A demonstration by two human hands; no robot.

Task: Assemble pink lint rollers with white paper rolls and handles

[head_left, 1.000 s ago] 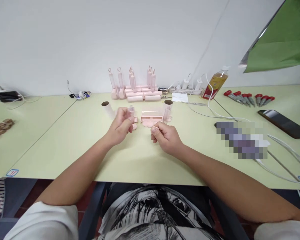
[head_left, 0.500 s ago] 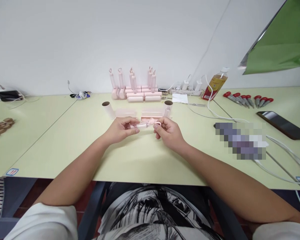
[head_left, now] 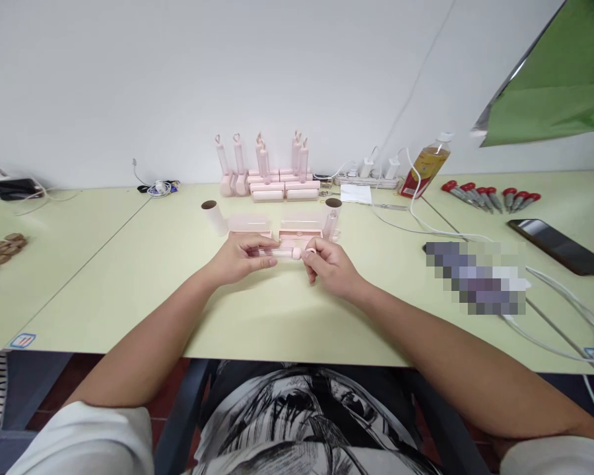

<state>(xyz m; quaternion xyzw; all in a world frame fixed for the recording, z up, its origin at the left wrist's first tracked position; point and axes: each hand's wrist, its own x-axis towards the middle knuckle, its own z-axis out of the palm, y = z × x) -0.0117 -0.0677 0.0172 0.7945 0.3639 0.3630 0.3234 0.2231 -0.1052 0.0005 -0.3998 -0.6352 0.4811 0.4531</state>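
Note:
A clear tube (head_left: pixel 281 253) lies level between my hands, above the pale green table. My left hand (head_left: pixel 240 257) is closed round its left part, thumb below and fingers above. On the tube's right end sits a pink cap (head_left: pixel 296 253), in line with it. The fingers of my right hand (head_left: pixel 329 265) pinch the pink loop (head_left: pixel 309 251) at the cap's outer end. Just behind my hands are two open pink cases with clear lids, a left one (head_left: pixel 250 224) and a right one (head_left: pixel 301 227).
White rolls (head_left: pixel 214 218) flank the cases, the right one partly behind a clear tube (head_left: pixel 331 224). Pink rollers (head_left: pixel 268 191) with upright handles line the wall. A bottle (head_left: pixel 428 165), red-capped tools (head_left: pixel 475 196), a phone (head_left: pixel 559 245) and cables lie to the right.
The pink cap was tilted at the tube's mouth and now sits straight in line on its end. My right hand has shifted slightly, and the tube lies more level.

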